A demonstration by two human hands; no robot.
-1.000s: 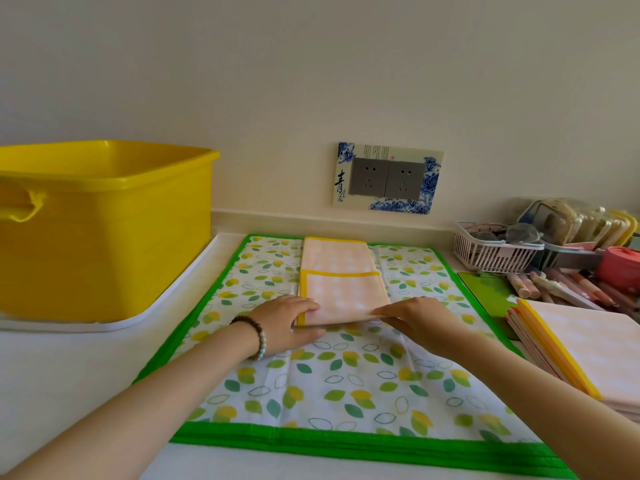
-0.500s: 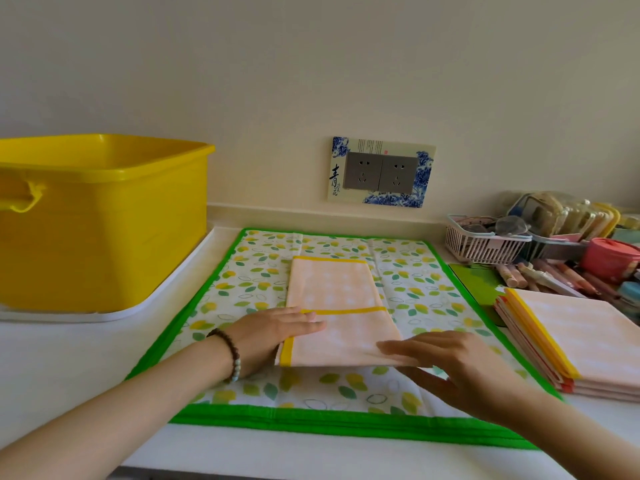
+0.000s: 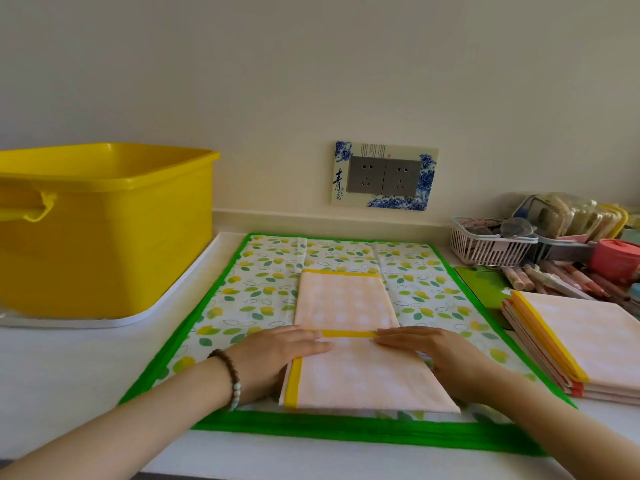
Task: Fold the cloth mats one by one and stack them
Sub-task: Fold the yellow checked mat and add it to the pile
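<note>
A pink checked cloth mat (image 3: 360,375) with yellow trim lies folded on the leaf-print mat with a green border (image 3: 256,292). Its near half is folded over the far half, the yellow edge running across the middle. My left hand (image 3: 277,351) lies flat on the fold's left end, fingers together. My right hand (image 3: 433,355) lies flat on the right end. Both press the cloth down. A stack of folded pink mats (image 3: 581,344) sits at the right.
A big yellow plastic tub (image 3: 104,237) stands on a white tray at the left. At the back right are a white basket (image 3: 485,245), a pink container (image 3: 614,258), pens and packets. A wall socket (image 3: 382,176) is behind.
The pink mat has been drawn toward me, and both hands have moved up to rest flat along its folded yellow edge.
</note>
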